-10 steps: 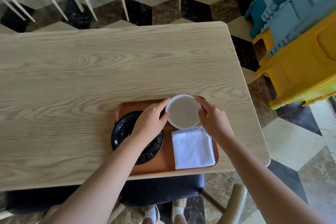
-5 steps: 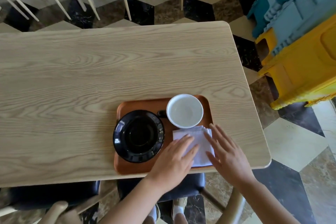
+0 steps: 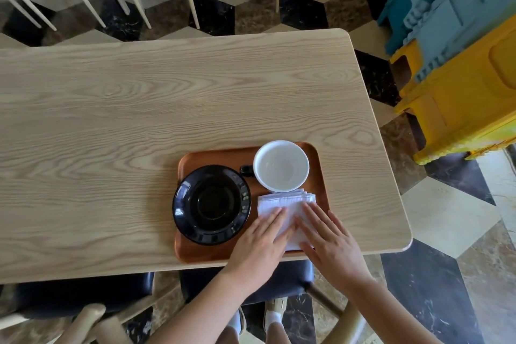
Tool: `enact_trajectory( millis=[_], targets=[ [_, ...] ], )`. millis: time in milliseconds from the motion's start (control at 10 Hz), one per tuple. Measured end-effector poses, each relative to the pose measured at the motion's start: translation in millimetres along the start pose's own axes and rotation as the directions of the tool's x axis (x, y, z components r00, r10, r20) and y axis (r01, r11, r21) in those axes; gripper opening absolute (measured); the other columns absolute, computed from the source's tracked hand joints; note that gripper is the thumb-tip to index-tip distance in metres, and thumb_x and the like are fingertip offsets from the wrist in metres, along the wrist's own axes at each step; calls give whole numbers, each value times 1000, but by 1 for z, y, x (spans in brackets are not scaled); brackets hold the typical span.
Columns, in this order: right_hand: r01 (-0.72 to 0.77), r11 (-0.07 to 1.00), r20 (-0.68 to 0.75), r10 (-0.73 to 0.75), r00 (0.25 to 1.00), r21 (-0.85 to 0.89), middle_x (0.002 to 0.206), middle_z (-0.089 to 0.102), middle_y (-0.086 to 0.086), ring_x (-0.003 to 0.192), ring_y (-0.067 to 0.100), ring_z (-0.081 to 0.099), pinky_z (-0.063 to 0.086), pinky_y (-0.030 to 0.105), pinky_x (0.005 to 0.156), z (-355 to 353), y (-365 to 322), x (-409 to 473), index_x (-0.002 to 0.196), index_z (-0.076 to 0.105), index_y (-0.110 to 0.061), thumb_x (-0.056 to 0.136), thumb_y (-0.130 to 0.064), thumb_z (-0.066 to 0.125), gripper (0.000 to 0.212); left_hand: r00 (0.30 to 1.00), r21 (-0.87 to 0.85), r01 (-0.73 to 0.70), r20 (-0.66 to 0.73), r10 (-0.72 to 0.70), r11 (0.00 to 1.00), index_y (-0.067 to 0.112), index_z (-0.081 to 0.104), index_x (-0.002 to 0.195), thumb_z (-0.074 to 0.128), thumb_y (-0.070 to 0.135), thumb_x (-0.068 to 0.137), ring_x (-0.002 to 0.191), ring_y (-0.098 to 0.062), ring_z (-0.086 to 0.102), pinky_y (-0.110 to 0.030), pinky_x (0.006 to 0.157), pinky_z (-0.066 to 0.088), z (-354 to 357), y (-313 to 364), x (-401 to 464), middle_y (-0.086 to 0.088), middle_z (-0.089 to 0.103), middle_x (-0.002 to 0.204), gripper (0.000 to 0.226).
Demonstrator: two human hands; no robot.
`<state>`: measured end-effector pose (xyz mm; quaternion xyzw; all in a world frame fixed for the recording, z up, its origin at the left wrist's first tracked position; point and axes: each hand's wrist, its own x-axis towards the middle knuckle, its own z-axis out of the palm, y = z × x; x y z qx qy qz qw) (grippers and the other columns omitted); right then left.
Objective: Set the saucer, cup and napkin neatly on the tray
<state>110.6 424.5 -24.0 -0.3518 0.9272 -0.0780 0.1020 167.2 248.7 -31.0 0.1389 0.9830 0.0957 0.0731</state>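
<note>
Napkin (image 3: 290, 204): white, folded, layered far edge, on my orange tray (image 3: 215, 155); my left hand (image 3: 261, 244) and right hand (image 3: 328, 243) spread flat on it

Head view — steeply down, near the table (image 3: 139, 109)

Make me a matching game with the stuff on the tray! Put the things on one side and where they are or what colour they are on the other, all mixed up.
Things:
1. saucer
2. cup
3. napkin
4. tray

Descriptions:
A. white cloth, folded, with the left hand and right hand lying flat on it
B. orange-brown, holds the other three
C. shiny black, on the tray's left side
D. white inside, empty, at the tray's far right corner

Pairs: 1-C, 2-D, 3-A, 4-B
</note>
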Motion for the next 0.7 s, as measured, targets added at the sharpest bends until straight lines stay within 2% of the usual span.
enact_trajectory(
  millis=[200,400,500,600,700],
  targets=[
    [0,1000,37,0,999,-8,141,47,7,133,22,35,1,37,113,-2,-6,2,128,54,-16,89,-35,35,47,999,-6,41,20,-41,999,25,57,124,76,30,72,125,-21,50,-32,97,46,-4,-3,-9,-10,56,135,56],
    [-4,1000,72,5,997,-11,141,47,7,133,22,37,2,34,113,-3,-8,2,128,54,-17,89,-35,35,48,998,6,19,55,-20,1000,26,60,122,77,30,70,123,-21,52,-31,97,45,-4,-3,-10,-9,57,133,55],
    [5,998,32,-3,999,-59,140,48,6,130,23,41,8,32,114,1,-1,11,128,54,-17,88,-36,42,46,996,31,76,45,-77,997,27,56,126,71,33,77,129,-21,46,-32,102,42,-9,-6,0,-10,51,138,51],
    [12,996,-31,-15,999,-89,132,58,6,124,23,51,41,42,103,-47,-19,3,122,60,-18,76,-35,71,50,996,-39,58,68,-55,998,23,26,144,37,32,97,144,-23,11,-36,117,13,-51,1,-13,-11,14,157,49],
    [-42,998,69,39,997,54,127,62,7,120,27,55,41,45,103,-53,-17,14,123,58,-17,82,-29,67,44,989,-50,98,118,-92,994,19,27,143,32,33,98,137,-27,29,-39,113,22,-56,-9,-7,-13,30,151,48]
  ],
)
